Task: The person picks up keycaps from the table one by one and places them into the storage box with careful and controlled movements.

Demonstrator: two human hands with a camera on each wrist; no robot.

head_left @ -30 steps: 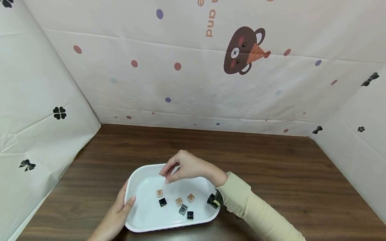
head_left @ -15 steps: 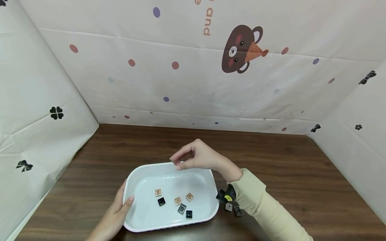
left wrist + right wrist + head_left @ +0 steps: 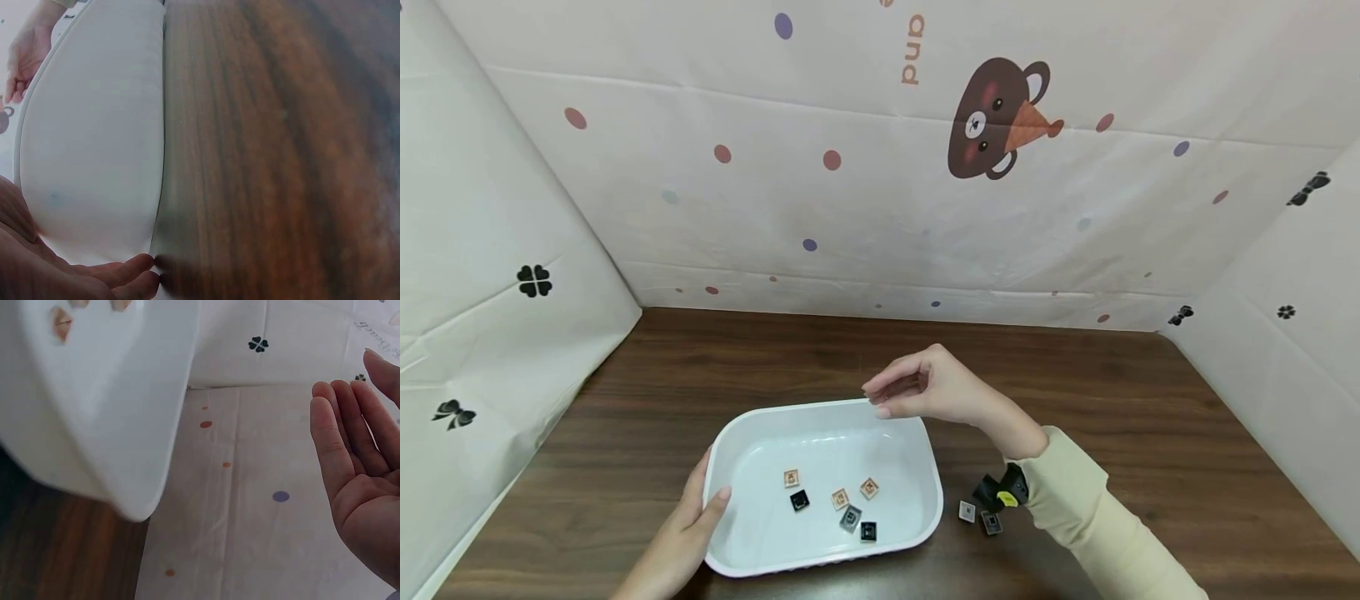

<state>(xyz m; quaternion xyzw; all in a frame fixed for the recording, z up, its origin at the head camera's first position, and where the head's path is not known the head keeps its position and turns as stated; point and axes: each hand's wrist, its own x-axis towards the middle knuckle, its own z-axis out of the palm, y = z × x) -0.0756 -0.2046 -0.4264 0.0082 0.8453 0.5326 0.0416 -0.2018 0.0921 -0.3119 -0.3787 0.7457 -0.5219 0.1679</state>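
My left hand [image 3: 679, 529] grips the left end of a white tray [image 3: 760, 422], thumb over the rim and fingers against the outer wall. In the left wrist view, its fingertips [image 3: 134, 269] lie low on that wall. Inside the tray lie three tan keycaps [image 3: 839, 499], two black keycaps [image 3: 800, 500] and a grey keycap [image 3: 851, 518]. My right hand [image 3: 936, 387] hovers over the tray's far right corner, its fingers loosely bent. The right wrist view shows nothing between its thumb and fingers.
To the right of the tray, a light grey keycap [image 3: 967, 512] and a dark keycap [image 3: 992, 523] lie on the brown wooden table [image 3: 1075, 392]. White printed sheets [image 3: 880, 208] wall in the back and sides.
My right hand has moved right from above the tray's middle to its far right corner. The two keycaps on the table have come into sight. My left hand keeps its grip on the tray.
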